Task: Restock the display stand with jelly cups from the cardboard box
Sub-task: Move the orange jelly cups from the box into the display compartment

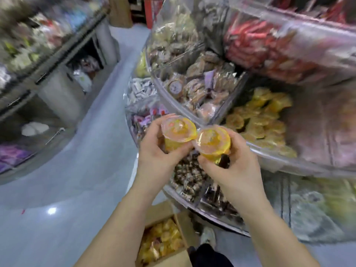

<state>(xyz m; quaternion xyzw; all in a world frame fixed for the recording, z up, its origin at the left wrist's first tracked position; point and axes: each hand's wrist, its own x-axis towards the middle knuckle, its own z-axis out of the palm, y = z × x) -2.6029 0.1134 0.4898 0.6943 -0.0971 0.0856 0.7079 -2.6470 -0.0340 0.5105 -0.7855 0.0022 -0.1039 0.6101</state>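
Observation:
My left hand (156, 151) grips a yellow jelly cup (178, 130) with a clear lid. My right hand (231, 168) grips a second yellow jelly cup (212, 141). The two cups touch rim to rim in front of the round tiered display stand (273, 162). To the right of them, a middle-tier compartment holds several yellow jelly cups (258, 120). On the floor below my arms stands the open cardboard box (173, 214), with more yellow jelly cups (163, 239) inside.
Other compartments of the stand hold brown wrapped snacks (192, 83), red packets (254, 47) and dark sweets (192, 176). A second shelf unit (48, 70) runs along the left. Grey floor (77, 189) lies between them. My shoe (209, 237) is beside the box.

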